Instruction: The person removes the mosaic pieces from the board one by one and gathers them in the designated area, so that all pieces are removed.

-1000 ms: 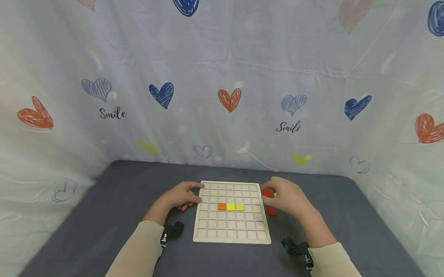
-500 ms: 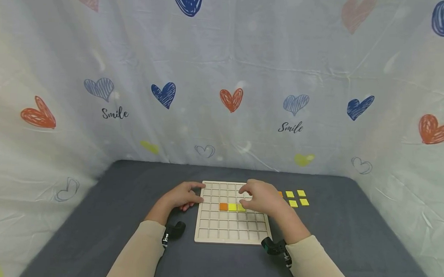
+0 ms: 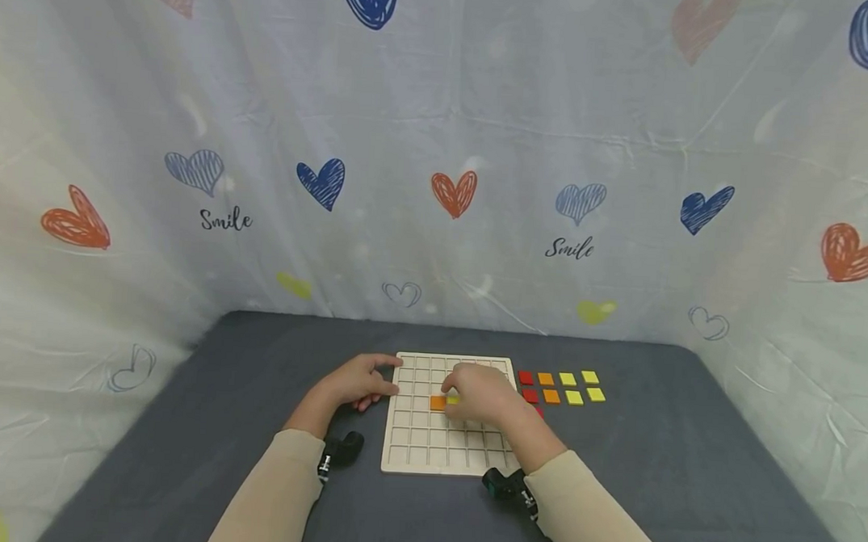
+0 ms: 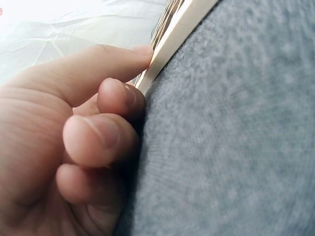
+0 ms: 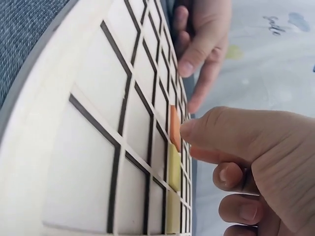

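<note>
A pale wooden grid board [image 3: 415, 442] lies on the dark cloth. My left hand [image 3: 356, 381] rests at its left edge, thumb and index finger spread along the rim; the left wrist view shows a fingertip against the board's side [image 4: 172, 44] and the other fingers curled. My right hand [image 3: 483, 394] is over the middle of the board. There an orange tile [image 5: 174, 123] and two yellow tiles [image 5: 173, 167] sit in a row of cells. The right thumb tip overlaps the orange tile in the right wrist view. I cannot tell whether the fingers pinch a tile.
Right of the board lie loose square tiles: red [image 3: 526, 378], orange [image 3: 551, 397] and several yellow [image 3: 574, 398]. A pale curtain [image 3: 440, 142] printed with hearts hangs behind the table [image 3: 293, 333]. Black wrist cameras [image 3: 505, 484] sit on both wrists.
My right hand has moved left from the red tiles beside the board to the row of tiles on it, uncovering the loose tiles. My left hand has stayed at the left edge.
</note>
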`<action>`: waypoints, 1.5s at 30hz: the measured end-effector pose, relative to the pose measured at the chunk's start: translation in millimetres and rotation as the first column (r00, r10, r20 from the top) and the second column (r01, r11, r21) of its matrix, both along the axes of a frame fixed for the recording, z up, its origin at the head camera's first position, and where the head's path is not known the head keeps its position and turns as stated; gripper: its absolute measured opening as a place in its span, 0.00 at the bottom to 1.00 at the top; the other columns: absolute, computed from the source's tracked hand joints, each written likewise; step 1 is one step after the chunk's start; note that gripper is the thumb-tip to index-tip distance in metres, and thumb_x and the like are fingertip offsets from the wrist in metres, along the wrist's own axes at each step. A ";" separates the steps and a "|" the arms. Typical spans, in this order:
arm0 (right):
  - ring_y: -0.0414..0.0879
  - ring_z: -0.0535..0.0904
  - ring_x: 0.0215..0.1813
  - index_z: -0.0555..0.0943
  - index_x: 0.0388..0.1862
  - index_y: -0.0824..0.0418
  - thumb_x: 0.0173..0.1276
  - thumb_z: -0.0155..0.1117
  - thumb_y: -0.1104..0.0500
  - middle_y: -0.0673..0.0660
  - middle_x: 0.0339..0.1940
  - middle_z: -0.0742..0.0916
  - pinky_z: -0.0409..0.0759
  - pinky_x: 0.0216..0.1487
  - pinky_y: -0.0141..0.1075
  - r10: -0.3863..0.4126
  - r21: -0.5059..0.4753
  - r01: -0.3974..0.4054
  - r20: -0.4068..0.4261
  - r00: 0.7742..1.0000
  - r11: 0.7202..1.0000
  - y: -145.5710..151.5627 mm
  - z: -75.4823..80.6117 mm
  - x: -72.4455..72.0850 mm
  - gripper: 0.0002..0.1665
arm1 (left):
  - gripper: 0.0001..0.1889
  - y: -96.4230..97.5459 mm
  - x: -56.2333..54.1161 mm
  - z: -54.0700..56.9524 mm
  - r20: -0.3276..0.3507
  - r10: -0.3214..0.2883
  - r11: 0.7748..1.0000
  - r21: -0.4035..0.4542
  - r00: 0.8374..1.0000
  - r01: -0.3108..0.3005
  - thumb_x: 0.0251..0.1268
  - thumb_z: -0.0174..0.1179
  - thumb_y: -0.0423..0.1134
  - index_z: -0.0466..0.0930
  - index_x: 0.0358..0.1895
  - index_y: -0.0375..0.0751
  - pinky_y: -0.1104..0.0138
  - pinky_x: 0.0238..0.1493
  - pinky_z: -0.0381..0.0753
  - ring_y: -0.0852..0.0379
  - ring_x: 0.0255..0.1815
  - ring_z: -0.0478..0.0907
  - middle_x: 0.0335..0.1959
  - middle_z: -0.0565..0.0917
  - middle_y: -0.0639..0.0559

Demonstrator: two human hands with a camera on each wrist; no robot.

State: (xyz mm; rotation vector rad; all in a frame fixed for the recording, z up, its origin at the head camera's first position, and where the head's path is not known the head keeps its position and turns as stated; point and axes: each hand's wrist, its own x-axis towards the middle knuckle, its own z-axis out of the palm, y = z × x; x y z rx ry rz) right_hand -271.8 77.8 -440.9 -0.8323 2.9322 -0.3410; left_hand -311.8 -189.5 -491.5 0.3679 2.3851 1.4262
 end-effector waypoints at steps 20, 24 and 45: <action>0.40 0.80 0.37 0.92 0.42 0.50 0.64 0.77 0.49 0.44 0.39 0.88 0.80 0.41 0.40 -0.037 -0.078 0.041 0.045 0.998 0.996 4.8 -13.1 -6.6 0.10 | 0.34 8.2 -3.3 2.0 0.003 0.006 1.000 -0.021 1.000 -0.006 0.66 0.71 0.39 0.72 0.74 0.45 0.67 0.12 0.69 0.59 0.08 0.65 0.15 0.75 0.51; 0.40 0.78 0.34 0.91 0.42 0.50 0.63 0.77 0.49 0.44 0.39 0.87 0.79 0.39 0.39 -0.057 -0.108 0.064 0.068 0.996 0.992 6.3 -12.4 -5.8 0.11 | 0.34 9.0 -1.6 3.1 0.006 0.005 1.000 -0.017 1.000 -0.005 0.65 0.71 0.39 0.72 0.74 0.45 0.67 0.12 0.69 0.59 0.08 0.65 0.15 0.75 0.51; 0.44 0.67 0.33 0.86 0.46 0.51 0.64 0.76 0.57 0.50 0.32 0.73 0.65 0.33 0.40 -0.040 -0.349 0.045 0.022 0.999 0.936 50.6 13.8 5.1 0.12 | 0.34 2.0 0.4 1.9 0.016 0.014 1.000 -0.005 1.000 -0.014 0.65 0.71 0.38 0.71 0.75 0.44 0.67 0.12 0.69 0.59 0.08 0.64 0.15 0.75 0.50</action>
